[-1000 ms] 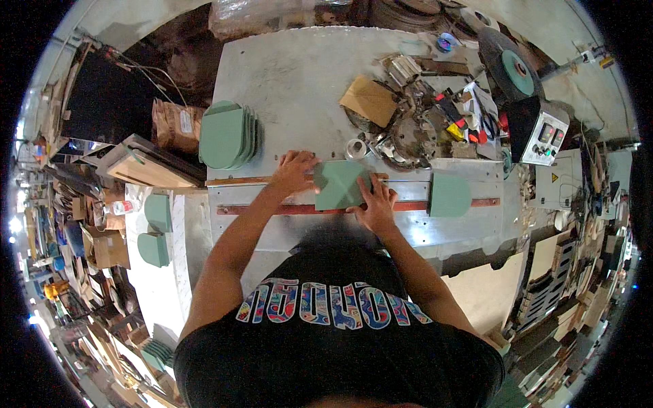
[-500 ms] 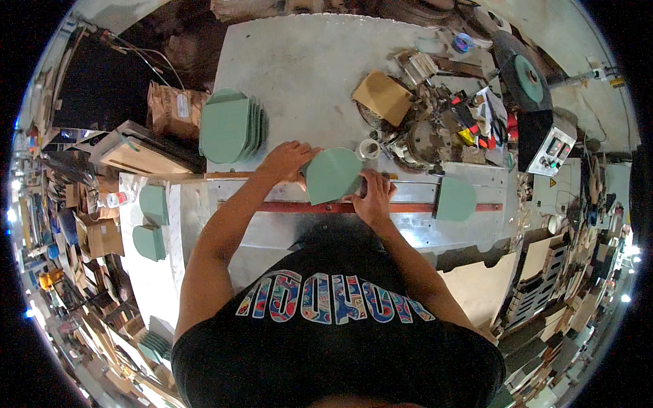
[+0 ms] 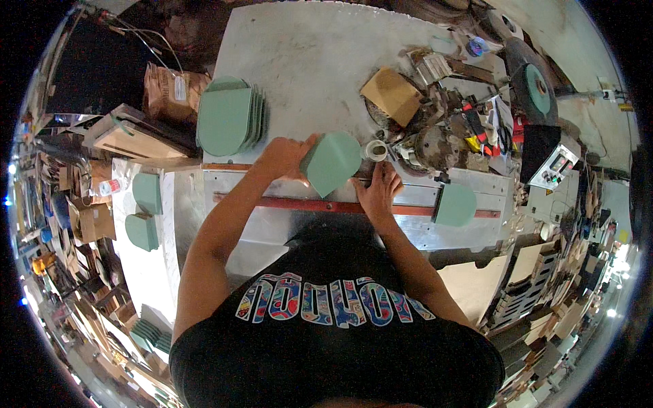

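Note:
A green flat board (image 3: pixel 332 163) with a rounded edge and a pointed corner toward me is in front of me over the worktable. My left hand (image 3: pixel 291 158) grips its left edge, fingers closed on it. My right hand (image 3: pixel 378 192) is beside the board's lower right edge, thumb and fingers apart. Those fingers reach up toward a small white ring-shaped piece (image 3: pixel 375 151); I cannot tell whether they touch it. Another green board (image 3: pixel 456 205) lies to the right over the red rail (image 3: pixel 286 202). A stack of similar green boards (image 3: pixel 226 117) stands at the left.
Beyond the right hand is a grinding machine (image 3: pixel 430 144) with a tan board (image 3: pixel 391 95) near it and scattered tools. A control box (image 3: pixel 554 164) stands farther right. Two green pieces (image 3: pixel 143 231) rest on the white side surface at left, near a brown paper bag (image 3: pixel 175 92).
The green board has turned in my left hand, its pointed corner swinging right. My right hand has come off the board's edge, its fingers now pointing up toward the white ring.

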A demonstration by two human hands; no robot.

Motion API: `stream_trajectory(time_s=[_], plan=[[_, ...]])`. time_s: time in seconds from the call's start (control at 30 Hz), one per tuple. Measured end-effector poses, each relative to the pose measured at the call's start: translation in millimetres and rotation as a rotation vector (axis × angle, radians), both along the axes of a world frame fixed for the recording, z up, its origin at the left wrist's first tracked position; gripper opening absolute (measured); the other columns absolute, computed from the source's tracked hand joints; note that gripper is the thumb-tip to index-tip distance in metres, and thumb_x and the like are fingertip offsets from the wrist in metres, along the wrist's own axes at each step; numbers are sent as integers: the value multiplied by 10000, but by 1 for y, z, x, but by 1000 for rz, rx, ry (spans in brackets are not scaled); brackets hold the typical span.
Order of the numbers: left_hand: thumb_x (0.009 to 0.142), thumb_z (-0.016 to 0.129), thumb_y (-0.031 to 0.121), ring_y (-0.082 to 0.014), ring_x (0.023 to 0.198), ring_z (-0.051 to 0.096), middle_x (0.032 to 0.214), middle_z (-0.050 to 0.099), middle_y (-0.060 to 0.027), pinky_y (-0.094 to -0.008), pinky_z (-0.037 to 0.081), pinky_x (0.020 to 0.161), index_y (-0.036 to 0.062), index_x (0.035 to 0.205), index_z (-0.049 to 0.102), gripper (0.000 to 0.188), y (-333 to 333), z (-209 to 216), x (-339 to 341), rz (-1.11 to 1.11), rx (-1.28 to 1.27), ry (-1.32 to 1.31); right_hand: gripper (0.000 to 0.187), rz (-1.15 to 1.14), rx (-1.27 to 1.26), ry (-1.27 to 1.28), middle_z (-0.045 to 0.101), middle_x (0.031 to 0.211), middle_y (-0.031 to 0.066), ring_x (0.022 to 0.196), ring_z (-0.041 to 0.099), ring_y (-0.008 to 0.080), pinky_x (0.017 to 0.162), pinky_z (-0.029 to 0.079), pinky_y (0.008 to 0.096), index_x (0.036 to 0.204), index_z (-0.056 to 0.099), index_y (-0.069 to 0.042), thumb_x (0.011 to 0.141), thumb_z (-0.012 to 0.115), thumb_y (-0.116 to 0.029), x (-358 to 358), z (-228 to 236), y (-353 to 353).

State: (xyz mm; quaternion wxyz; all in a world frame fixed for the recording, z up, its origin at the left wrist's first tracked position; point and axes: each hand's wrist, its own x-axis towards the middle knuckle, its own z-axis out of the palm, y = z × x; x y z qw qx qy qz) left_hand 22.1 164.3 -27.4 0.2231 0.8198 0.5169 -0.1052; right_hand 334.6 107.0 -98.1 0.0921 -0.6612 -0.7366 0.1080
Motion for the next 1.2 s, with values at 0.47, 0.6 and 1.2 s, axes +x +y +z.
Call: stream_trajectory(time_s=[0.47,0.6,1.2], plan=[[659,923,680,-407,976,768,1094,772,-218,-520,598,854,16,1703,191,1437,-6,-15,19,315,-30,-55,616,67,82,-68,441,1510,171,1357,399,414,1128,267,603,1496,566,-41,1047,620,-459,10,8,0],[682,941,621,-394,1018,765,1123,771,-204,-513,596,876,-3,1703,168,1425,-9,-20,30,426,-25,-116,603,57,82,-27,445,1498,165,1369,396,404,1130,267,598,1500,568,-53,1047,619,-448,11,8,0],[865,803,565,-360,893,789,1166,758,-236,-480,633,695,-91,1680,41,1295,-21,-45,66,854,-21,-81,893,396,158,412,369,1594,373,1494,362,534,1209,330,615,1663,269,5,954,722,-293,-109,59,53]])
